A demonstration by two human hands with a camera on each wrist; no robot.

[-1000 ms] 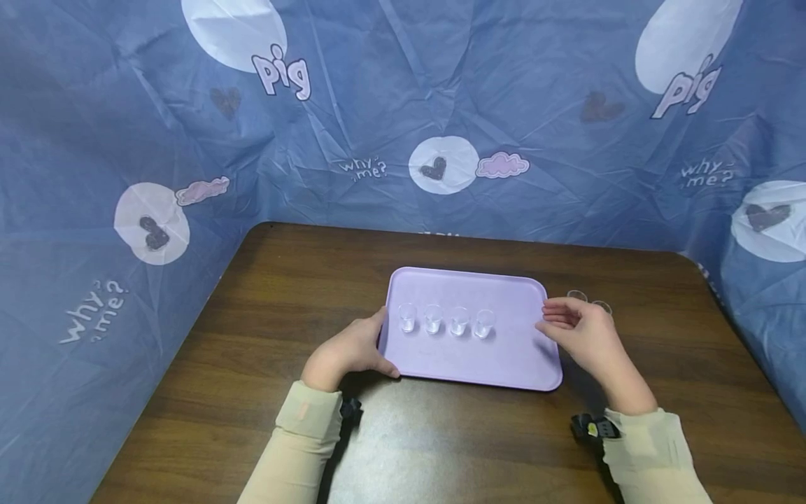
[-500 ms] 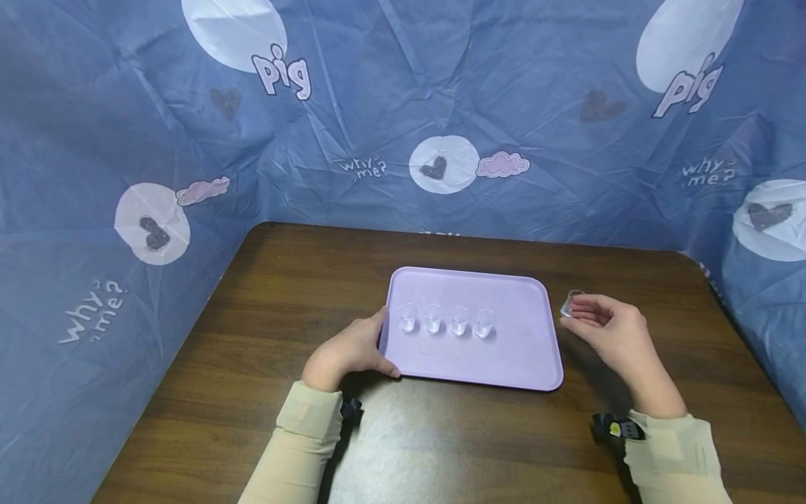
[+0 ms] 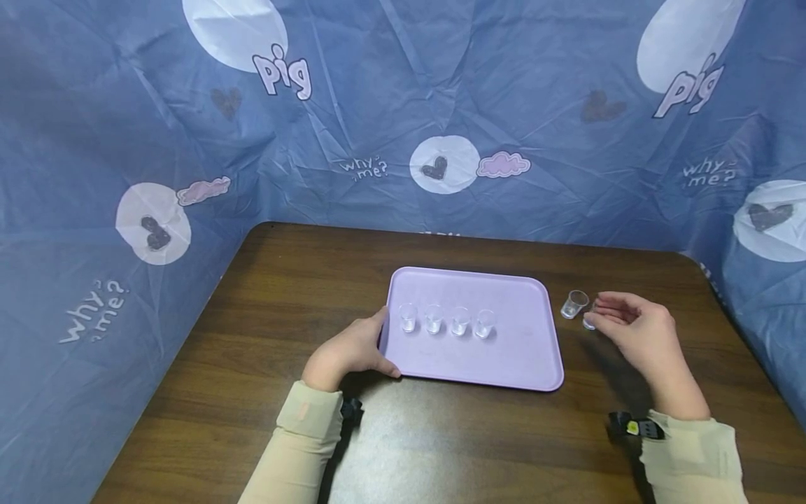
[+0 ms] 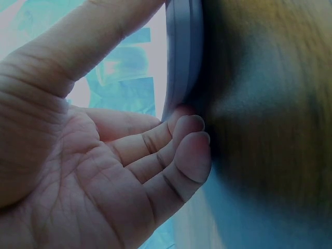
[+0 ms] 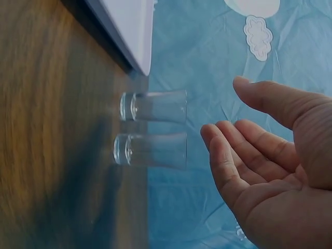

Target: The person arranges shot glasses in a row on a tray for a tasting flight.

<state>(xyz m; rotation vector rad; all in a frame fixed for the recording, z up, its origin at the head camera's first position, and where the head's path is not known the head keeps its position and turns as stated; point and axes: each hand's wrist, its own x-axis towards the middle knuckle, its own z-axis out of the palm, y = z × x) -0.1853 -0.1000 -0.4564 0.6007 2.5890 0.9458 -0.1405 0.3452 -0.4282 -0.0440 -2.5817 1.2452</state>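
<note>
My left hand [image 3: 350, 348] holds the near left corner of the lilac tray [image 3: 516, 357]. Its thumb lies at the near edge and the fingers at the left side; the left wrist view shows the tray's rim between them. Several clear shot glasses [image 3: 433, 319] stand upright in a row on the tray. To its right stand two more, a left shot glass [image 3: 573, 306] and a right shot glass [image 3: 589, 320], the latter partly behind my right hand [image 3: 642, 334]. In the right wrist view, a gap separates the right hand's loosely bent fingers from both glasses [image 5: 163, 149].
A brown wooden table [image 3: 264, 294] carries the tray and glasses. Blue printed cloth [image 3: 352, 105] hangs behind the table and along its sides. Each wrist wears a small black device [image 3: 636, 425].
My right hand has drawn back rightward from the tray's right side, past the two loose shot glasses, uncovering the left one. The left hand, tray and row of glasses keep their places.
</note>
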